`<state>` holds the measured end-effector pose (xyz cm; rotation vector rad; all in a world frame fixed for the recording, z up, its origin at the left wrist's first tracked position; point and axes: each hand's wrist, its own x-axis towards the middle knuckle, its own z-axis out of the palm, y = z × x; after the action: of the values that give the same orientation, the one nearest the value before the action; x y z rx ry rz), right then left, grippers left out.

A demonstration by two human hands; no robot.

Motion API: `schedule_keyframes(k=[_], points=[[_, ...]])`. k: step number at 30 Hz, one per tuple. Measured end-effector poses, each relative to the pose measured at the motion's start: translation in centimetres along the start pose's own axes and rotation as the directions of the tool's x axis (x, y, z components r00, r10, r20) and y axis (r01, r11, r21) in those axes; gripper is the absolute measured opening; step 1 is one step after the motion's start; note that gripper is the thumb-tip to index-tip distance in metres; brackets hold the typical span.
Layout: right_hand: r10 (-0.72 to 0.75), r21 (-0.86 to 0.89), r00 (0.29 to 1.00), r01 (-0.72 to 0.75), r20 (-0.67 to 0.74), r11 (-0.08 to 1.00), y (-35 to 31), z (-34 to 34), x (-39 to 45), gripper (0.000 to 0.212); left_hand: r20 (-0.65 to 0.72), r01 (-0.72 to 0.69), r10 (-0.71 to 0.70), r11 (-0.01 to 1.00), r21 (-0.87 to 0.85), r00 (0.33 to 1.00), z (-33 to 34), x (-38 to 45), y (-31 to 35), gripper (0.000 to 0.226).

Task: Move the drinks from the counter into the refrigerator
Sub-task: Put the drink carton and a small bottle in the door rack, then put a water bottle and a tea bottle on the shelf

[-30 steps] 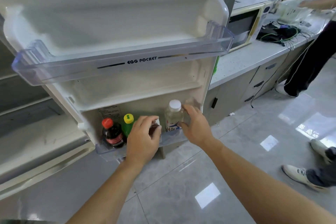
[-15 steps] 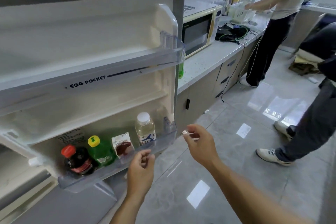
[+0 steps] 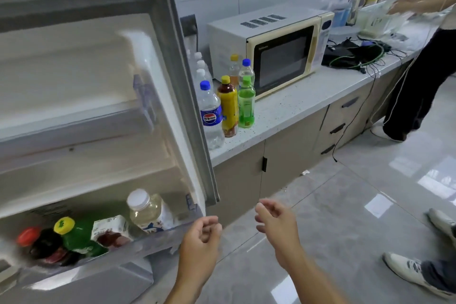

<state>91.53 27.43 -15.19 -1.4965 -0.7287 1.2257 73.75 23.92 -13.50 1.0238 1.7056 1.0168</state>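
Bottles [image 3: 228, 103] stand upright on the counter [image 3: 296, 103] beside the refrigerator door [image 3: 158, 96].

Microwave [image 3: 271, 49]: cream, door shut, by the wall.
Cables [image 3: 355, 55]: tangled black and green, right of it.
Floor [image 3: 345, 205]: glossy grey tiles.

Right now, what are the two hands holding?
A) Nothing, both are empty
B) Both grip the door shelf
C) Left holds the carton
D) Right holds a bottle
A: the left hand and right hand hang loosely curled in front of the door shelf, touching nothing.
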Motion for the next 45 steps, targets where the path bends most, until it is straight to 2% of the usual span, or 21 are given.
schedule_keyframes(k=[3,6,16,20,24,27,30,33,35,41,43,45], points=[[0.046,-0.006,0.998,-0.046,0.045,0.999,-1.1,-2.2,3.0,0.008,-0.052,0.03,-0.032,0.999,-0.039,0.998,4.0,0.1,2.4,0.01],[0.034,-0.034,0.992,-0.03,0.118,0.999,-3.1,-3.4,6.2,0.009,-0.099,0.004,-0.01,0.998,-0.064,0.995,7.2,0.7,5.1,0.012],[-0.082,-0.162,0.96,0.129,0.267,0.978,-9.1,-1.3,15.5,0.01,-0.2,-0.14,0.149,0.989,0.054,0.968,10.5,8.0,12.0,0.031],[-0.17,-0.239,0.931,0.254,0.324,0.937,-11.8,0.5,19.0,0.019,-0.256,-0.174,0.188,0.982,0.076,0.948,10.9,12.3,14.7,0.052],[-0.267,-0.328,0.886,0.399,0.379,0.856,-15.9,3.1,22.6,0.021,-0.351,-0.226,0.278,0.957,0.183,0.894,11.0,16.8,18.0,0.061],[-0.333,-0.381,0.846,0.495,0.417,0.781,-18.7,5.4,25.0,0.03,-0.45,-0.201,0.315,0.938,0.283,0.836,10.6,19.5,19.9,0.063],[-0.361,-0.41,0.817,0.548,0.449,0.729,-20.9,7.6,27.0,0.037,-0.519,-0.183,0.317,0.938,0.294,0.794,10.6,21.6,21.0,0.066],[-0.41,-0.421,0.774,0.615,0.482,0.666,-22.1,9.5,28.9,0.042,-0.596,-0.211,0.318,0.947,0.243,0.737,10.8,23.1,21.5,0.066],[-0.415,-0.396,0.757,0.631,0.506,0.667,-22.7,10.6,29.9,0.044,-0.628,-0.205,0.292,0.956,0.209,0.721,10.9,24.0,22.0,0.065],[-0.316,-0.386,0.704,0.644,0.636,0.66,-24.3,13.3,32.4,0.058,-0.596,-0.034,0.184,0.967,0.253,0.782,9.9,27.0,23.7,0.053],[-0.278,-0.375,0.672,0.654,0.686,0.657,-24.2,13.7,32.8,0.049,-0.579,-0.019,0.176,0.964,0.266,0.796,9.9,27.2,23.6,0.038],[-0.261,-0.343,0.642,0.658,0.721,0.67,-23.8,13.8,33.1,0.029,-0.579,-0.02,0.178,0.963,0.27,0.795,10.0,27.2,23.4,0.032]])
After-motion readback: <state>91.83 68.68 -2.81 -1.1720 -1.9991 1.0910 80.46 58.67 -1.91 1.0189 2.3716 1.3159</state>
